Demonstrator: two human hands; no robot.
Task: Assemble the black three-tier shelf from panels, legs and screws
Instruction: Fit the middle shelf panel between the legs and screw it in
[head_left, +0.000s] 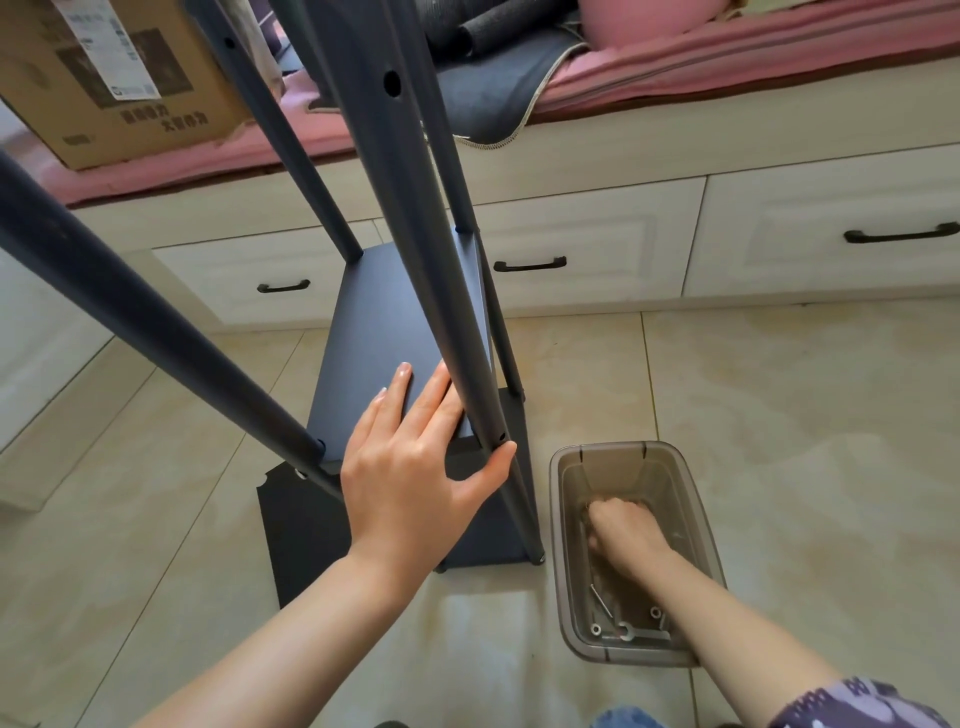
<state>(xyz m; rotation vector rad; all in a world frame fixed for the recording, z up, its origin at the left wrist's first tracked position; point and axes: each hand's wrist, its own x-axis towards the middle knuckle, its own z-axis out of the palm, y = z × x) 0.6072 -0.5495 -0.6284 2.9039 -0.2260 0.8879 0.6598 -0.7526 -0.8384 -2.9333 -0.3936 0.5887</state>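
Nearest us, our right hand (621, 525) digs with curled fingers in the plastic bin (563, 551) of hardware; whether it grips a screw we cannot tell. Our left hand (415, 467) lies flat on the middle panel (395, 322) at its near edge, thumb against a leg (415, 208). Beyond, the shelf stands on the floor: stiff, tall, probably wobbly, so we steady it low.
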